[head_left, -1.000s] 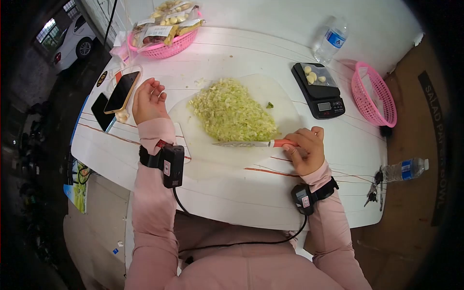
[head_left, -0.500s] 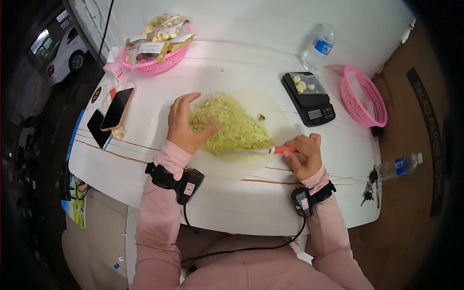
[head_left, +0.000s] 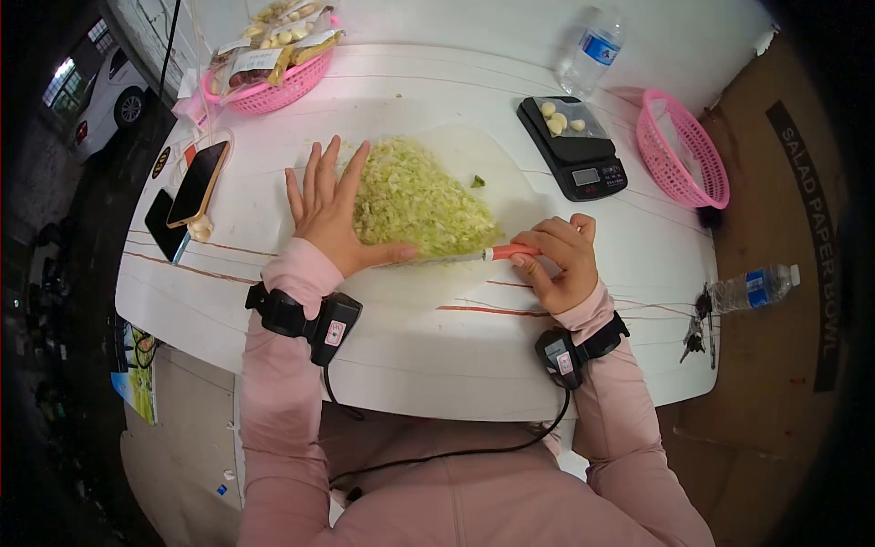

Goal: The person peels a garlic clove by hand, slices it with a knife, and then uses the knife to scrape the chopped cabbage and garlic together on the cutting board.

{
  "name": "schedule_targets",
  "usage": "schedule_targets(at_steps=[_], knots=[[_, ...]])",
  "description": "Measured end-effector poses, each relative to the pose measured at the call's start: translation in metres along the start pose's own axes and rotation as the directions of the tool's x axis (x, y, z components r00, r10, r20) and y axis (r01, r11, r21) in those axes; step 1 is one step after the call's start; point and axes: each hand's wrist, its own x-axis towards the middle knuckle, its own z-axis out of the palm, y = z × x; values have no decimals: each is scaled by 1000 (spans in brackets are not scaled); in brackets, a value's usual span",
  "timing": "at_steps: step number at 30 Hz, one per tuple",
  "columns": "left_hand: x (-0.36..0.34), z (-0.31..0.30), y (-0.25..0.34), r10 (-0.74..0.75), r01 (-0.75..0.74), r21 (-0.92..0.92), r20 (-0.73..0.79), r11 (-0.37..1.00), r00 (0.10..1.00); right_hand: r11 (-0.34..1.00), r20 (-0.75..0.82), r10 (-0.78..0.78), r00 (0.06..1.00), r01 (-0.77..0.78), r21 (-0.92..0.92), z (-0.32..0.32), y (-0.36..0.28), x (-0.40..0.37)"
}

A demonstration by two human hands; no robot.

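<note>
Head view, items as we log them.

1. left hand (head_left: 330, 214): grip apart and holding nothing. The fingers are spread and the palm lies flat against the left flank of the cabbage (head_left: 419, 196). The thumb runs along the pile's near edge, touching the blade tip or just beside it; we cannot tell which.
2. right hand (head_left: 558, 264): grip clamped on the orange handle of the knife (head_left: 453, 259). The blade lies along the pile's near edge and points at the left thumb.
3. cabbage: finely chopped, heaped on the board (head_left: 499, 150) at mid table (head_left: 437, 365).
4. Nearby: scale (head_left: 583, 159) carrying garlic (head_left: 558, 118), well apart. Phones (head_left: 196, 182) lie by the table's left edge.

Risks, in our judgement:
- The thumb sits in the blade's line, so any leftward slide of the knife could nick it.
- Uneven pressure between palm and blade could push shreds off the board.
- The thin board could skid on the smooth table under a sideways push.
</note>
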Motion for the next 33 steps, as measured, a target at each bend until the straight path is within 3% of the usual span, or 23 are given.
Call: schedule_targets(at_steps=[14, 33], knots=[[0, -6, 7, -26, 23, 42, 80, 999, 996, 1000, -10, -26, 1000, 26, -12, 1, 1, 0], [-1, -2, 8, -43, 42, 5, 64, 999, 997, 999, 6, 27, 1000, -27, 20, 20, 16, -6]])
